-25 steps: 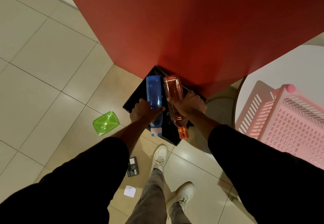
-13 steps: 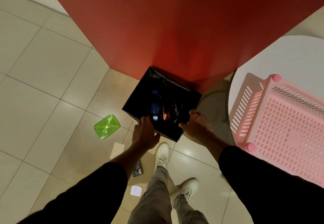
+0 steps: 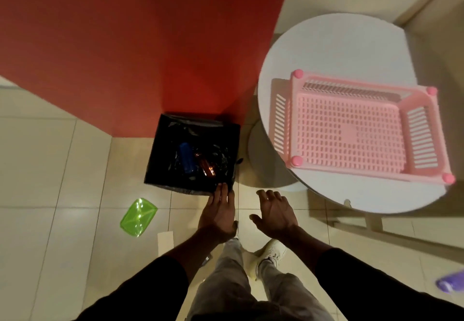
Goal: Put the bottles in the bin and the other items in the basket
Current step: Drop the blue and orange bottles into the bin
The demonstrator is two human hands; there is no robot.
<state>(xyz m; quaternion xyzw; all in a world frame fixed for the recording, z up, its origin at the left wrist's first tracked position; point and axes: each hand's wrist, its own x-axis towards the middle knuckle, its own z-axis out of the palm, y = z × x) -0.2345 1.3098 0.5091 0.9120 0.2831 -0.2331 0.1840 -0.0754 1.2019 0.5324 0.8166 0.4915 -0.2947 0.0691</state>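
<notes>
Bottles, blue [image 3: 186,158] and orange [image 3: 206,166], now lie inside the bin [image 3: 160,155], released a second ago; left hand [image 3: 219,212] and right hand [image 3: 274,212] hang empty, fingers loosely spread; basket [image 3: 351,132] on the table [image 3: 334,44] holds nothing; green lid [image 3: 138,217] awaits on the floor.

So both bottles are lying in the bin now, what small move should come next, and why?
Probably reach the left hand down to the green container on the floor. Both hands are empty, the right hand too, the pink basket holds nothing, and the green container lies nearest.
</notes>
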